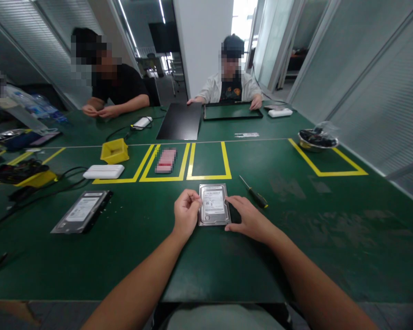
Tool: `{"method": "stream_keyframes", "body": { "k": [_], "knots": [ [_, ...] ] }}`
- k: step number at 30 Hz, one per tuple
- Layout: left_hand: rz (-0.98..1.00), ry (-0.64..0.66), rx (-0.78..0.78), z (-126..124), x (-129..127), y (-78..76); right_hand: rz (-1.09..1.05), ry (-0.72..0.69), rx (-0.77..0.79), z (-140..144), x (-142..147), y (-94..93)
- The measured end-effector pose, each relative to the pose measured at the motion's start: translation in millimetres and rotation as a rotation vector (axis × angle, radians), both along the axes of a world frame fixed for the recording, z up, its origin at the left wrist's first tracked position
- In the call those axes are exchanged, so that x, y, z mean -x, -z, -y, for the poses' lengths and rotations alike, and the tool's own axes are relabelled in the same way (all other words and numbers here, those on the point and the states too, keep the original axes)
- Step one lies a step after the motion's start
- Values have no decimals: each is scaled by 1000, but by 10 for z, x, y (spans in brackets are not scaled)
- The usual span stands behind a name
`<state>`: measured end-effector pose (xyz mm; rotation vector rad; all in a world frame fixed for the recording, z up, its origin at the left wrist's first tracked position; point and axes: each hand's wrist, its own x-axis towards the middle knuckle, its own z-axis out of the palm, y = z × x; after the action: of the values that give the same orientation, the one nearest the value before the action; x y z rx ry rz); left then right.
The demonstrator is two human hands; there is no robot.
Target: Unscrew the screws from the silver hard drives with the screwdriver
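Both forearms are reaching in from the near edge of the desk (pixel 131 256). The left hand (pixel 186 211) is curling loosely, fingertips pinching the left side of the hard drive (pixel 214 204); the right hand (pixel 249 219) is lying flat, fingers pressing its right side. The drive is lying label up near the desk's near edge, long axis running away from the person. A screwdriver (pixel 254 193) is resting just right. The label print is unreadable.

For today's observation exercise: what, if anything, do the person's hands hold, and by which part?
Both hands are on the hard drive, which lies flat on the table: the left hand at its left edge, the right hand at its right edge. Nothing is lifted.
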<state>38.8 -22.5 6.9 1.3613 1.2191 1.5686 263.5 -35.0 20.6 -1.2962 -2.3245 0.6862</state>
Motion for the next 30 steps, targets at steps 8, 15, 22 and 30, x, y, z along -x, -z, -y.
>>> {"method": "stream_keyframes", "body": {
  "k": [8,15,22,30],
  "knots": [
    [-8,-21,-34,-56,35,42,-7,10,-26,-32,-4,73],
    [-12,-40,-41,-99,65,41,-10,11,-50,-34,10,92],
    [-16,-52,-11,-109,74,29,-3,6,-94,-44,55,113],
    [-86,-73,-24,-108,93,42,9,2,-142,-74,77,145]
  ]
}}
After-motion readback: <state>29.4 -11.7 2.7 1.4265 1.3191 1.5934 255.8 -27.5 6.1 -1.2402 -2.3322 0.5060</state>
